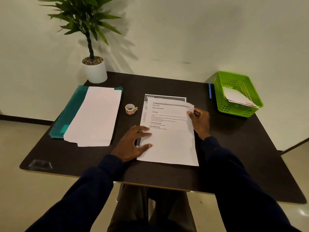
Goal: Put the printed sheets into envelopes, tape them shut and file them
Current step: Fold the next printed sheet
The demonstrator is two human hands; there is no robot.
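Your left hand (133, 143) lies flat and open on the top sheet's (170, 138) left edge; your right hand (199, 122) pinches its right edge, mid-table (234, 148), envelopes (95, 116) far left.

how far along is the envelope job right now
Possibly one done: something white already lies in the green basket. In hand: the right hand lifts the top printed sheet by its edge while the left hand pins it. Left: the envelopes and tape roll sit untouched.
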